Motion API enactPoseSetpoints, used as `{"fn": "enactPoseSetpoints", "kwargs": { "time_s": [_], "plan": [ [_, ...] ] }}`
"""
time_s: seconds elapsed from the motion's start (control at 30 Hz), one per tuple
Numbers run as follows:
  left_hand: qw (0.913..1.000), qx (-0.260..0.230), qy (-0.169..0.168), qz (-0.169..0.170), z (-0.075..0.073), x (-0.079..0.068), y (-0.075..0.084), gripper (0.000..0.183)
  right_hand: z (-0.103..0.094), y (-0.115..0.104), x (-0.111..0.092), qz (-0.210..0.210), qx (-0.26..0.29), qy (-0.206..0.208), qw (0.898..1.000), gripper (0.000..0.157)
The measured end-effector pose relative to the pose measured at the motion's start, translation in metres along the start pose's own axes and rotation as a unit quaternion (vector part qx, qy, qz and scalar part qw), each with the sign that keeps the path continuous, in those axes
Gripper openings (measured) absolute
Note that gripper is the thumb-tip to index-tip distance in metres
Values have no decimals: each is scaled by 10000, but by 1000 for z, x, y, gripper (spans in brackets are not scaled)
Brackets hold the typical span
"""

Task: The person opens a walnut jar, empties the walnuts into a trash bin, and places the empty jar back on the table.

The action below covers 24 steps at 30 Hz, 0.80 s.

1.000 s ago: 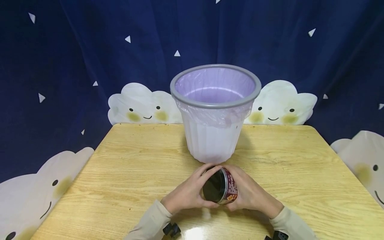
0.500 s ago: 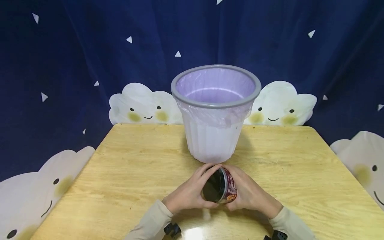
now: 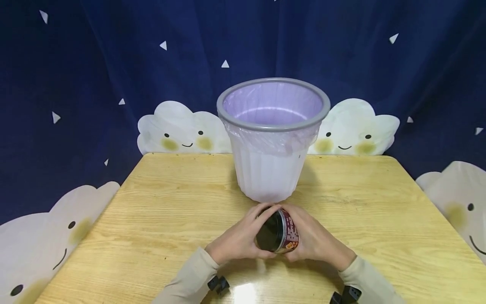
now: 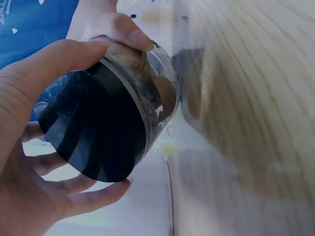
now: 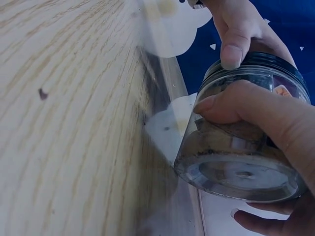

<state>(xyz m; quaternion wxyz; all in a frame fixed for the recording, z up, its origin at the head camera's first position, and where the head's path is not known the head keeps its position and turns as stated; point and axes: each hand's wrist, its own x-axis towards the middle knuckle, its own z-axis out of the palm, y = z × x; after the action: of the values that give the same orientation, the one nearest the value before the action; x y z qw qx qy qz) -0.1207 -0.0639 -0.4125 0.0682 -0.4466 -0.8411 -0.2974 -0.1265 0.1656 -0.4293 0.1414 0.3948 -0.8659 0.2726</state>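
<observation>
A clear jar (image 5: 231, 137) with a dark red printed label and a black lid (image 4: 98, 128) is held tilted on its side, low over the wooden table. My left hand (image 3: 243, 236) curls its thumb and fingers round the lid end. Round the clear body, toward the base, my right hand (image 3: 311, 236) grips with the thumb across the near side. Brownish contents show through the wall in the right wrist view. In the head view the lid faces left and the label shows between the two hands.
Just beyond the hands stands a white ribbed bin (image 3: 269, 173) with a grey rim and a purple-tinted liner bag. The light wooden table (image 3: 178, 202) reaches back to a dark blue curtain (image 3: 182, 25) with smiling white clouds.
The whole head view has shifted slightly upward in the picture. Both hands keep their hold on the jar, which stays in almost the same place and tilt.
</observation>
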Motion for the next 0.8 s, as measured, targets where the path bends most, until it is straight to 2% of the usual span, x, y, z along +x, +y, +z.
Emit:
{"fn": "enactPoseSetpoints", "kwargs": {
  "time_s": [0.27,0.57,0.8],
  "plan": [
    [10000,68,-22,-14,6,0,2,114,1,-1,-6,179,-91,-15,9998,116],
    [9996,44,110,-269,4,-2,2,113,1,0,0,-65,-114,97,9999,114],
    [9991,380,183,9,3,0,1,115,-1,0,2,-8,-146,22,9999,114]
  ]
}}
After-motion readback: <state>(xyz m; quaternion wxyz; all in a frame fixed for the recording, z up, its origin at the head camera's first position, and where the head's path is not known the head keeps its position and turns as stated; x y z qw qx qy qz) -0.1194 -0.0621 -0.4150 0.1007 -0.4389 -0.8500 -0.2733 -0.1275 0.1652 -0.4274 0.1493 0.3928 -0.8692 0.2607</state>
